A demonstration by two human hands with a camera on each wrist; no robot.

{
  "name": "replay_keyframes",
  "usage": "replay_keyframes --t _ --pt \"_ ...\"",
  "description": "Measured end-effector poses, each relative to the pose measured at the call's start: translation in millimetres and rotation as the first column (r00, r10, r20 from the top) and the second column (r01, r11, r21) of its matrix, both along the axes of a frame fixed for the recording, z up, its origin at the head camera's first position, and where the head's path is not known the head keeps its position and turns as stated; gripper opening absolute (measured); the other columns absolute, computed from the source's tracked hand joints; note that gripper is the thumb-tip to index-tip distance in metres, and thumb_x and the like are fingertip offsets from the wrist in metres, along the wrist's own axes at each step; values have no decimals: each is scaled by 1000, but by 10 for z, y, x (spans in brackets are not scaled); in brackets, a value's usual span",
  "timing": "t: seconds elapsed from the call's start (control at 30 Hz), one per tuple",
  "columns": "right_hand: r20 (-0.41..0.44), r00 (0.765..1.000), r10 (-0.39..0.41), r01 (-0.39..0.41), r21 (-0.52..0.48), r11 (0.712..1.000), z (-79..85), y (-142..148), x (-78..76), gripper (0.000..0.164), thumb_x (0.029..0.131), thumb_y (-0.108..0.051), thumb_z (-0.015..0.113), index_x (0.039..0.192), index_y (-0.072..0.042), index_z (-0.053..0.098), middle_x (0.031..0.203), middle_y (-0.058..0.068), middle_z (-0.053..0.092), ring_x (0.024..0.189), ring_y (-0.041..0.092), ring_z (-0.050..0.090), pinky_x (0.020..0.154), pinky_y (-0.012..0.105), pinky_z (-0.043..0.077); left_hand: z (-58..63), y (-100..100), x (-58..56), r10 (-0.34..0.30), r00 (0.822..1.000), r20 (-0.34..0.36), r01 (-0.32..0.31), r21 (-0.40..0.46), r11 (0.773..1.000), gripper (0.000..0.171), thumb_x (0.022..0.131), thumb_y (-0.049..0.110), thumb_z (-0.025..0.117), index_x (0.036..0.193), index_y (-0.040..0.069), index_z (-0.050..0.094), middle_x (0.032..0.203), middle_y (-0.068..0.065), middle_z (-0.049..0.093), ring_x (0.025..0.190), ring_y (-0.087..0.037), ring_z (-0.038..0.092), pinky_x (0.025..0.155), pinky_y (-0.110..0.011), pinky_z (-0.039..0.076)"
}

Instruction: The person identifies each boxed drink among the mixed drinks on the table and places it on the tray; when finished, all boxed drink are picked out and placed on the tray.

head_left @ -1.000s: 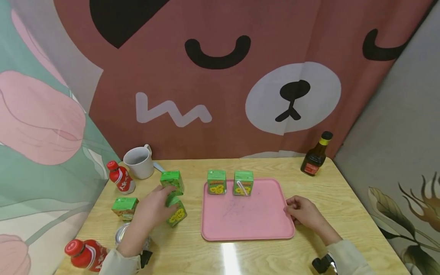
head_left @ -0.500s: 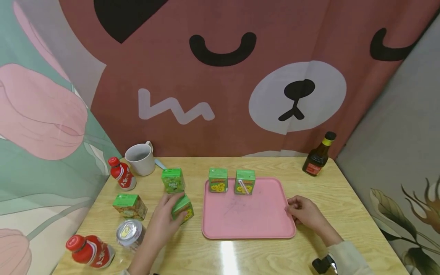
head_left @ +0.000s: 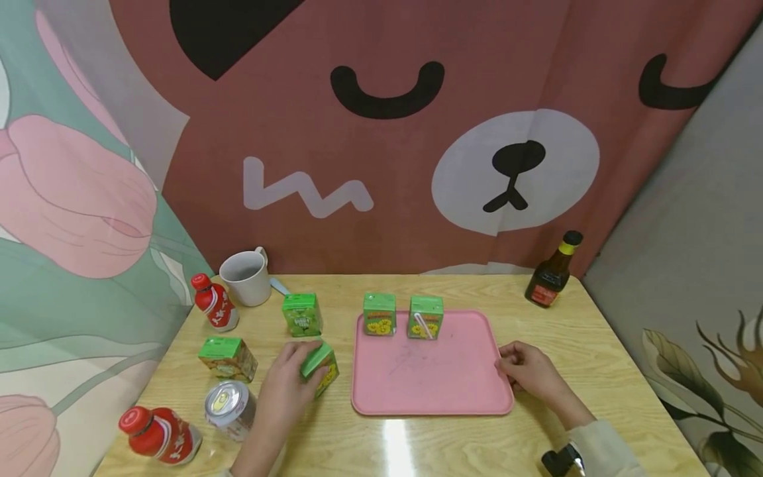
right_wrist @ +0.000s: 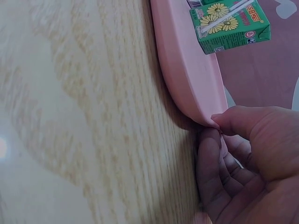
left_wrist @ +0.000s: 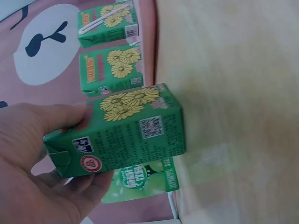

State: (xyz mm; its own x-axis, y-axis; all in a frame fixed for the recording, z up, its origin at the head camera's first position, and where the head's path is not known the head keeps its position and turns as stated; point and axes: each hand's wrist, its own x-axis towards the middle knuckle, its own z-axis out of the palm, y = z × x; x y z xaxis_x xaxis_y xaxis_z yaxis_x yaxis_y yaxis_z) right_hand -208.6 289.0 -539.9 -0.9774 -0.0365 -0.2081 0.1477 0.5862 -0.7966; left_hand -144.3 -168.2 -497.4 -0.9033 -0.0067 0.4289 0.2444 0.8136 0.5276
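My left hand (head_left: 290, 379) grips a green juice box (left_wrist: 119, 133) with yellow flowers on it, thumb on one side and fingers on the other, left of the tray. The pink tray (head_left: 432, 387) lies flat on the table. My right hand (head_left: 527, 371) pinches its right rim, with the thumb on top and curled fingers below in the right wrist view. Two more flower-print juice boxes stand upright at the tray's back left: a left one (head_left: 379, 315) and one with a white straw (head_left: 425, 318). A lighter green drink box (head_left: 302, 315) stands just behind the held one.
At the left are a brown-and-green drink box (head_left: 228, 358), a silver can (head_left: 230, 405), a front red bottle (head_left: 161, 435), a back red bottle (head_left: 215, 303) and a white mug (head_left: 246, 279). A dark sauce bottle (head_left: 550, 271) stands at the back right.
My left hand has moved the flower-print juice box slightly right, away from the lighter green box, and its tilt has changed. The right hand stays at the tray's rim.
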Motion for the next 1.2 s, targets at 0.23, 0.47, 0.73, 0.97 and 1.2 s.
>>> replay_keyframes --t 0.23,0.47,0.73,0.97,1.2 --pt "0 1000 0 0 -21 1000 0 0 0 28 97 -12 69 118 5 61 90 8 65 72 21 65 58 36 57 4 7 -5 -23 996 -84 26 24 999 46 74 7 93 116 11 75 105 -4 64 91 -23 67 79 -38 59" --pt "2 1000 -5 5 -5 1000 -1 9 -21 27 96 -11 69 118 3 62 89 8 65 72 20 65 59 35 57 227 52 -40 -101 988 -118 104 13 995 41 75 11 93 113 16 76 107 2 65 96 -18 66 79 -38 58" --pt "-3 1000 3 -3 -14 1000 -7 22 -4 28 96 -12 69 118 4 62 89 7 66 72 21 65 59 36 57 474 340 -140 -306 948 -91 316 125 940 37 80 12 89 114 17 76 111 9 65 98 -10 64 74 -29 56" --pt "-7 1000 11 -11 -53 999 -13 27 -18 25 97 -11 69 116 4 63 86 8 65 71 21 65 58 35 56 569 737 -288 -446 895 -23 445 110 889 34 85 16 85 117 21 75 113 13 62 104 -8 61 80 -28 54" --pt "-6 1000 14 -14 -53 998 -8 39 -15 26 97 -12 69 116 4 62 85 7 65 71 21 65 58 37 56 647 1199 -513 -580 814 -24 579 -43 814 29 88 25 83 116 24 77 113 8 64 68 2 54 60 -19 47"
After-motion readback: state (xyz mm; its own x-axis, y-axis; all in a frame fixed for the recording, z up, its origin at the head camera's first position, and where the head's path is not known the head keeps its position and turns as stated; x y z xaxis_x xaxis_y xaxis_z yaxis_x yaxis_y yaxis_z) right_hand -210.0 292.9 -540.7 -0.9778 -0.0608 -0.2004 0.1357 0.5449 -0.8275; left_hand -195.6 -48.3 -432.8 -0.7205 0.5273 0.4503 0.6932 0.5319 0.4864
